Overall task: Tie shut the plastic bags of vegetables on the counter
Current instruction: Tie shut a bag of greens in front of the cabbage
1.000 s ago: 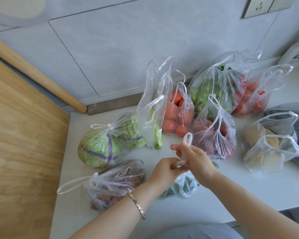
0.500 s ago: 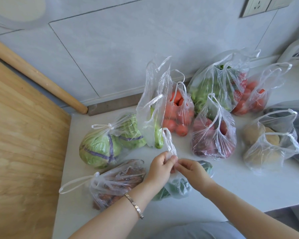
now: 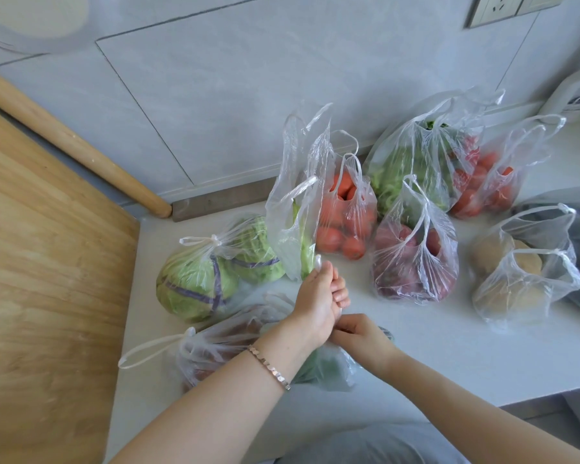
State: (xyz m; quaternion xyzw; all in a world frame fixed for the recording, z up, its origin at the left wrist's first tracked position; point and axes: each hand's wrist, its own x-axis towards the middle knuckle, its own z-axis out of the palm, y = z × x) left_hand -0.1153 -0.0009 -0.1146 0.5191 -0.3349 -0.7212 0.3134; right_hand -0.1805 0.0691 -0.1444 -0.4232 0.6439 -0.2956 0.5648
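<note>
A small clear bag of green vegetables point(image 3: 335, 370) lies on the white counter point(image 3: 432, 346) near its front edge, mostly hidden under my wrists. My left hand point(image 3: 318, 296) is raised above it and grips one bag handle, fingers curled round the plastic. My right hand point(image 3: 359, 336) sits lower, just right of the left, and pinches the other handle close to the bag's mouth. To the left, a bag of two cabbages point(image 3: 211, 269) and a bag of brown vegetables point(image 3: 221, 343) are knotted shut.
Several open bags stand behind: a tall one with a green vegetable point(image 3: 295, 216), tomatoes point(image 3: 345, 219), purple-red vegetables point(image 3: 416, 259), leafy greens point(image 3: 419, 165), more tomatoes point(image 3: 496, 182), potatoes point(image 3: 523, 266). A wooden board point(image 3: 47, 279) borders the counter's left side.
My left hand has risen and pulled its handle upward. My right hand has dropped lower and nearer the bag's mouth, so the hands have drawn apart along the plastic.
</note>
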